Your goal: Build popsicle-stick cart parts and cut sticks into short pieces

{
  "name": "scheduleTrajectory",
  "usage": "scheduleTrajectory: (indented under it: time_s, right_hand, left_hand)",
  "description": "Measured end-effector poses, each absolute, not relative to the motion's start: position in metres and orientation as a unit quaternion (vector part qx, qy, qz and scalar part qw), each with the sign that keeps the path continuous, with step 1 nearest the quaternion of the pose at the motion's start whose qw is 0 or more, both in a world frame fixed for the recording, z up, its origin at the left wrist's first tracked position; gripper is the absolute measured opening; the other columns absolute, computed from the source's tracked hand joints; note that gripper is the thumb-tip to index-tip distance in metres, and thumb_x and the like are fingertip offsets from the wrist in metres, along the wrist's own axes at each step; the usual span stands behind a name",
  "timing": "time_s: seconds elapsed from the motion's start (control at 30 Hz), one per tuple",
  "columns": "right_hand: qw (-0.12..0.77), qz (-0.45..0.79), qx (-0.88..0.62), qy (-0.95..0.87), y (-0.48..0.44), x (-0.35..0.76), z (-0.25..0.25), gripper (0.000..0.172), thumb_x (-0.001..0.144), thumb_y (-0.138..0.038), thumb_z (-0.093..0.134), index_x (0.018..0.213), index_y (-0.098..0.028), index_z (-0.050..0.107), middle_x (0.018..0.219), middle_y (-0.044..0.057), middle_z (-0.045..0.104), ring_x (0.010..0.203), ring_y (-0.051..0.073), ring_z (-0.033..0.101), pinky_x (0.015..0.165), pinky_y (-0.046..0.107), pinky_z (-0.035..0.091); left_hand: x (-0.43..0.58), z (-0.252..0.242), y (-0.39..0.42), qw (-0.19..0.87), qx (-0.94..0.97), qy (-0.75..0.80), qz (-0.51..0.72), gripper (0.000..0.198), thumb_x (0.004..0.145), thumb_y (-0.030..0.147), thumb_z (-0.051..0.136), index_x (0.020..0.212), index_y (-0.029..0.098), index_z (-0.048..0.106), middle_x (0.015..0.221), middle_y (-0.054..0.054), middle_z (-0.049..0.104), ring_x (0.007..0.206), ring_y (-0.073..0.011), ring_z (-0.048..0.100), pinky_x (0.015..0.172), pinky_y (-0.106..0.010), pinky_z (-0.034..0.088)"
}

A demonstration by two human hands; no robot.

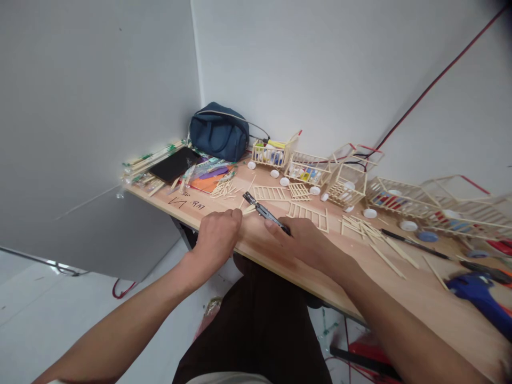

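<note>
We held a thin stick [248, 209] down on the table [400, 298] edge with our left hand [218, 234] curled shut on it, our right hand [306, 240] closed round the cutters [264, 212], and the stick looked light and easy to snap, so we gripped close to the cut

Both forearms extend forward from the lower frame edge, bare to the elbow. Left hand [218, 234]: palm down, knuckles up, fingers curled and pinched at the fingertips. Right hand [306, 240]: palm down, fingers closed in a grip, index finger apparently extended forward. The two hands sit near each other, not touching.
</note>
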State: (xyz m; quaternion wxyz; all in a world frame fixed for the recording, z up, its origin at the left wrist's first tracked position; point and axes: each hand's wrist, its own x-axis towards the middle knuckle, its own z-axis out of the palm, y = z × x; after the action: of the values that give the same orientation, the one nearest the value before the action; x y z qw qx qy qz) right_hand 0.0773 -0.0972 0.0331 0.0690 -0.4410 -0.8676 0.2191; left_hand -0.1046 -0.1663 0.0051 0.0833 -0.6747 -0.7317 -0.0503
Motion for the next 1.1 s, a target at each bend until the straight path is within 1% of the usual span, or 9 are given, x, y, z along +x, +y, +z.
scheduleTrajectory:
  time_s: [0.17, 0.33, 0.6, 0.8, 0.93, 1.1]
  right_hand:
    - [0.050, 0.204, -0.435, -0.876, -0.090, 0.066, 0.029, 0.062, 0.092, -0.066, 0.028, 0.068, -0.017, 0.057, 0.066, 0.007, 0.063, 0.059, 0.016, 0.052, 0.054, 0.027, 0.029]
    - [0.050, 0.170, -0.424, -0.888, -0.085, 0.056, 0.022, 0.066, 0.093, -0.065, 0.025, 0.067, -0.016, 0.060, 0.066, 0.009, 0.065, 0.059, 0.017, 0.054, 0.054, 0.028, 0.028]
    - [0.042, 0.129, -0.417, -0.899, -0.080, 0.042, 0.018, 0.065, 0.096, -0.059, 0.026, 0.077, -0.013, 0.068, 0.071, 0.014, 0.069, 0.062, 0.020, 0.059, 0.054, 0.030, 0.028]
    - [0.031, 0.118, -0.413, -0.902, -0.073, 0.031, 0.017, 0.071, 0.095, -0.063, 0.024, 0.082, -0.011, 0.070, 0.076, 0.017, 0.070, 0.066, 0.022, 0.062, 0.054, 0.030, 0.030]
    - [0.027, 0.116, -0.409, -0.905, -0.071, 0.023, 0.017, 0.075, 0.095, -0.065, 0.020, 0.081, -0.011, 0.070, 0.078, 0.018, 0.071, 0.070, 0.022, 0.064, 0.056, 0.030, 0.032]
    - [0.022, 0.113, -0.399, -0.910, -0.068, 0.013, 0.017, 0.081, 0.093, -0.069, 0.018, 0.085, -0.009, 0.071, 0.081, 0.019, 0.071, 0.070, 0.023, 0.064, 0.056, 0.029, 0.032]
  left_hand:
    - [-0.114, 0.001, -0.167, 0.077, -0.671, -0.736, -0.035, 0.019, 0.082, 0.005, 0.046, 0.092, 0.013, 0.061, 0.077, -0.015, 0.068, 0.078, -0.0317, 0.069, 0.067, -0.036, 0.050]
    - [-0.117, 0.005, -0.167, 0.072, -0.659, -0.748, -0.027, 0.023, 0.082, 0.005, 0.042, 0.093, 0.012, 0.062, 0.080, -0.017, 0.069, 0.078, -0.0330, 0.070, 0.066, -0.037, 0.050]
    - [-0.125, 0.009, -0.162, 0.053, -0.649, -0.759, -0.013, 0.027, 0.082, 0.003, 0.040, 0.097, 0.011, 0.061, 0.082, -0.019, 0.070, 0.082, -0.0336, 0.071, 0.064, -0.036, 0.050]
    - [-0.133, 0.007, -0.160, 0.059, -0.643, -0.764, -0.010, 0.028, 0.083, 0.005, 0.038, 0.098, 0.009, 0.060, 0.082, -0.020, 0.070, 0.082, -0.0350, 0.071, 0.062, -0.037, 0.049]
    - [-0.141, 0.003, -0.160, 0.072, -0.635, -0.769, 0.003, 0.027, 0.085, 0.007, 0.037, 0.100, 0.010, 0.060, 0.084, -0.020, 0.070, 0.081, -0.0338, 0.071, 0.062, -0.035, 0.048]
    - [-0.150, -0.001, -0.161, 0.087, -0.622, -0.778, 0.012, 0.027, 0.089, 0.011, 0.035, 0.100, 0.011, 0.059, 0.087, -0.019, 0.070, 0.083, -0.0320, 0.071, 0.063, -0.034, 0.047]
